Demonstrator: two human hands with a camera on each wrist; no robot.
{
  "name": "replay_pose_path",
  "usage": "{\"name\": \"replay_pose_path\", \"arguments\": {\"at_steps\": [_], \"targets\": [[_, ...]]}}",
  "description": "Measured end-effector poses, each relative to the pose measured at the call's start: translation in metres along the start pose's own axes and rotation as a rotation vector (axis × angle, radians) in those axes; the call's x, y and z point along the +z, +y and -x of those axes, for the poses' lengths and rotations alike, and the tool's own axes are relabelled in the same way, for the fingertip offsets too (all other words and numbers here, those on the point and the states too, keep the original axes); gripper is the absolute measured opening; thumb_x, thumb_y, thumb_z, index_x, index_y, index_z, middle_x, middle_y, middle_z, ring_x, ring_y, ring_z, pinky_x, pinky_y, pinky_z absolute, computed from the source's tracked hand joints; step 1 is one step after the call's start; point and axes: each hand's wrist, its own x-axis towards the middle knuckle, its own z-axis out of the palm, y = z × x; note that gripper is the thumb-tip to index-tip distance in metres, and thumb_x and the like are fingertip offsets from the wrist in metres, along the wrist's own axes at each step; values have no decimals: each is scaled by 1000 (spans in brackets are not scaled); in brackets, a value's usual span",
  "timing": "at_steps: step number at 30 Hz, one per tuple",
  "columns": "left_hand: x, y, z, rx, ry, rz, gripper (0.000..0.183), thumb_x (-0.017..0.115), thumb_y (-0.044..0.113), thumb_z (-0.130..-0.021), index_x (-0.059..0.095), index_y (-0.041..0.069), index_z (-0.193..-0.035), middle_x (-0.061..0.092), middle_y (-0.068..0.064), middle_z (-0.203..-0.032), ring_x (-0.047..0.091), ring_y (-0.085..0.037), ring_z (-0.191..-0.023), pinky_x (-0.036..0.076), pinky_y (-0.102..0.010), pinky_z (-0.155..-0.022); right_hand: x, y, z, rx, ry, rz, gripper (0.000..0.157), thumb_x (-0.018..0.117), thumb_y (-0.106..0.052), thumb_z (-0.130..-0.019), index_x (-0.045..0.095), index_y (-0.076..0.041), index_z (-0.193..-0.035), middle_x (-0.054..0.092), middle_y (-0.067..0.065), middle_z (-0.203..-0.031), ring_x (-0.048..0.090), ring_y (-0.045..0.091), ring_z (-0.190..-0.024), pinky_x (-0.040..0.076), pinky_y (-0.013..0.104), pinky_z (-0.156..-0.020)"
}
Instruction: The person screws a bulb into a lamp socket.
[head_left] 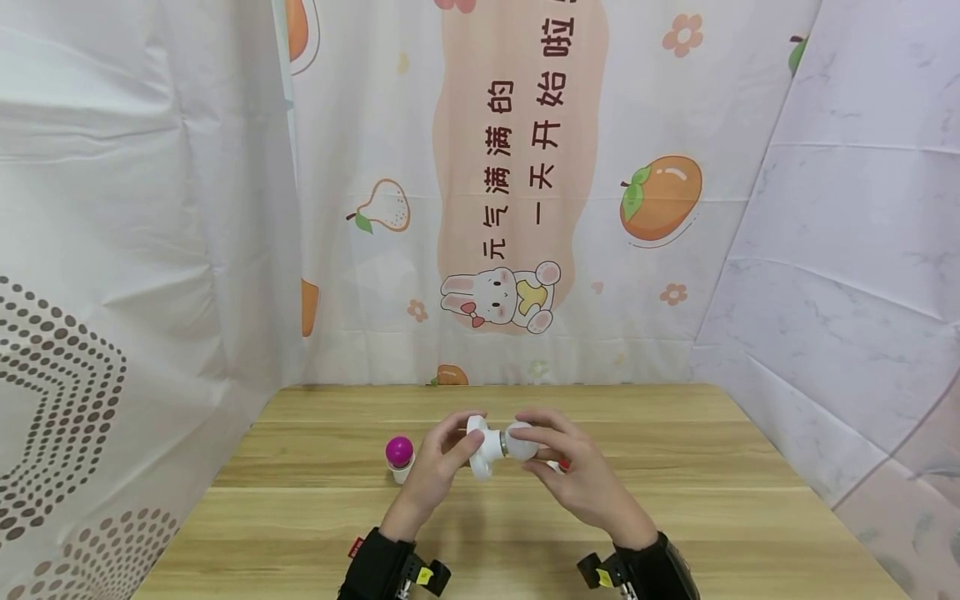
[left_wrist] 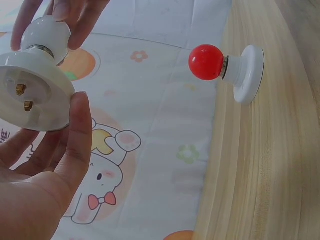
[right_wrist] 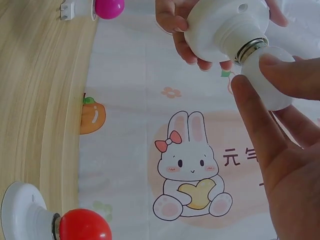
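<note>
Held up over the table is a white round lamp holder (head_left: 487,448), gripped by its wide base in my left hand (head_left: 441,457). My right hand (head_left: 581,475) pinches a white light bulb (right_wrist: 262,82) between thumb and fingers. The bulb's metal screw end meets the holder's mouth, and part of its thread (right_wrist: 251,49) shows in the right wrist view. In the left wrist view, two brass-coloured screws (left_wrist: 21,90) show inside the holder's underside. The pair lies roughly sideways, bulb toward the right.
On the wooden table (head_left: 315,517), a magenta bulb (head_left: 399,451) in a white socket stands left of my hands. A red bulb (left_wrist: 206,62) in a white lamp holder (left_wrist: 252,75) stands at right, mostly hidden by my right hand in the head view. Printed curtains (head_left: 645,292) surround the table.
</note>
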Motion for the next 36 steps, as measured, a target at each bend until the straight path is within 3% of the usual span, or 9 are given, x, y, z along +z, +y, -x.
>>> {"name": "replay_pose_path", "arguments": {"at_steps": [36], "targets": [[1, 0, 0, 6, 4, -17, 39, 57, 24, -104, 58, 7, -139, 59, -15, -122, 60, -26, -104, 57, -37, -85, 0, 2, 2, 168, -17, 19, 45, 73, 6, -89, 66, -7, -132, 59, 9, -127, 62, 22, -108, 60, 31, -79]]}}
